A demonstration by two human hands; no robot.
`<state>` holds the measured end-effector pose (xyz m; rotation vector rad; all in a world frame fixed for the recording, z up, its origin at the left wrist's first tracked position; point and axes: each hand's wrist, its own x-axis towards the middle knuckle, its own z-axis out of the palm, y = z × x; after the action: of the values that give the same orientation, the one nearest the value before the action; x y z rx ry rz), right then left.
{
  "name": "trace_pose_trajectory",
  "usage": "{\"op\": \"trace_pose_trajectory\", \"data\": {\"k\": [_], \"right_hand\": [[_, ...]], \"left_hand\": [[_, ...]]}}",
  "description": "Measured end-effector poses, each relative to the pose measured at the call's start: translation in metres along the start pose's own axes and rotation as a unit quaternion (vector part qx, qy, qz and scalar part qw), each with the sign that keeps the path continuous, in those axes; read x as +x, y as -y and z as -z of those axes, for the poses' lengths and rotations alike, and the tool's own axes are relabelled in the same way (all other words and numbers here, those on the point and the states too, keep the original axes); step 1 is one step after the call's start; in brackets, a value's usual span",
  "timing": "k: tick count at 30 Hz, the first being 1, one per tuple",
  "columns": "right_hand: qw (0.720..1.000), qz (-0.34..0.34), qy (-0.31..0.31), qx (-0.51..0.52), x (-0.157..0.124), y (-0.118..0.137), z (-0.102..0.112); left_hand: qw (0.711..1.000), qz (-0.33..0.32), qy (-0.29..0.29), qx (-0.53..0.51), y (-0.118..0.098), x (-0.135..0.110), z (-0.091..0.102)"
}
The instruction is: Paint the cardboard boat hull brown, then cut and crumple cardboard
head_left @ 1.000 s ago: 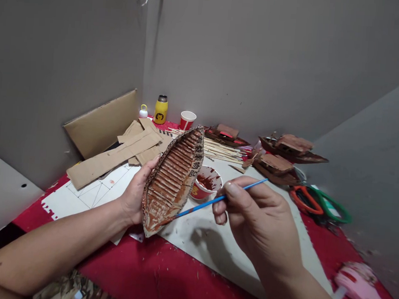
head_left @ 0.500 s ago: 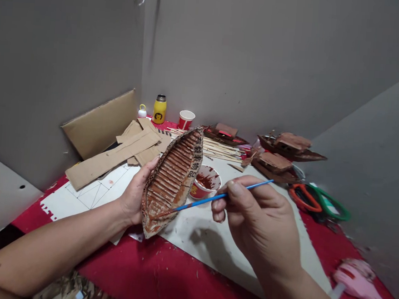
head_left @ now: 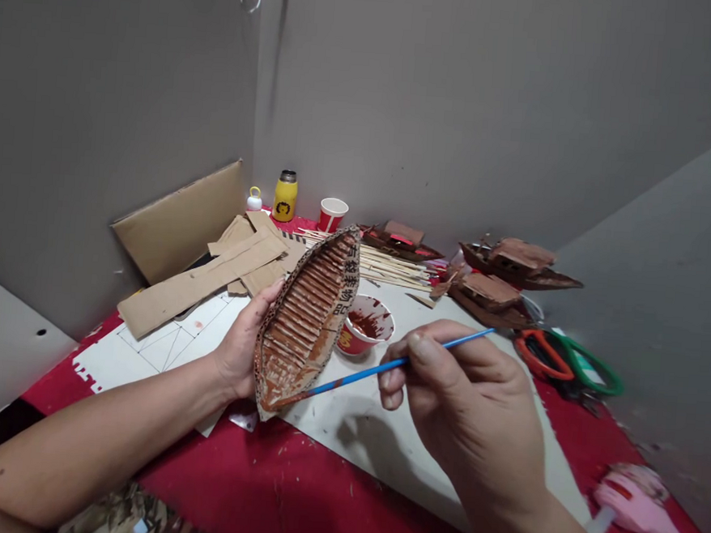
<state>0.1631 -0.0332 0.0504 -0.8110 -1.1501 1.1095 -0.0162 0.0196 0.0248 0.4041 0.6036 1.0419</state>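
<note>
My left hand (head_left: 245, 344) is closed round the left side of a cardboard model boat (head_left: 303, 320), held tilted with its ribbed inside toward me. Brown paint covers much of that inside; bare cardboard with printed characters shows along the right wall. Between the thumb and fingers of my right hand (head_left: 457, 387) is a blue paintbrush (head_left: 363, 373). Its brown tip touches the inside of the boat near the lower pointed end. Just behind the boat stands a paper cup (head_left: 359, 344) of brown paint, its inner wall splashed.
Cardboard pieces (head_left: 202, 280) lie at left, thin wooden sticks (head_left: 392, 265) behind. Brown model boats (head_left: 514, 261) stand at back right, near orange-handled scissors (head_left: 544, 357) and green-handled ones (head_left: 592, 368). A pink glue gun (head_left: 637, 505) lies front right. A yellow bottle (head_left: 285, 197) and red-white cup (head_left: 333, 215) stand behind.
My right hand has moved slightly down, bringing the brush tip lower toward the boat's pointed end. The boat and my left hand have hardly moved.
</note>
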Motion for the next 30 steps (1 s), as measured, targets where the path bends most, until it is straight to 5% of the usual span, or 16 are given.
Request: {"op": "trace_pose_trajectory", "data": {"k": [19, 30], "right_hand": [[0.999, 0.009, 0.040, -0.022, 0.000, -0.001, 0.006], [0.999, 0.046, -0.009, -0.003, 0.015, 0.001, 0.015]], "left_hand": [[0.999, 0.021, 0.016, -0.028, -0.002, -0.002, 0.001], [0.996, 0.066, 0.029, -0.061, -0.009, -0.002, -0.001]]}}
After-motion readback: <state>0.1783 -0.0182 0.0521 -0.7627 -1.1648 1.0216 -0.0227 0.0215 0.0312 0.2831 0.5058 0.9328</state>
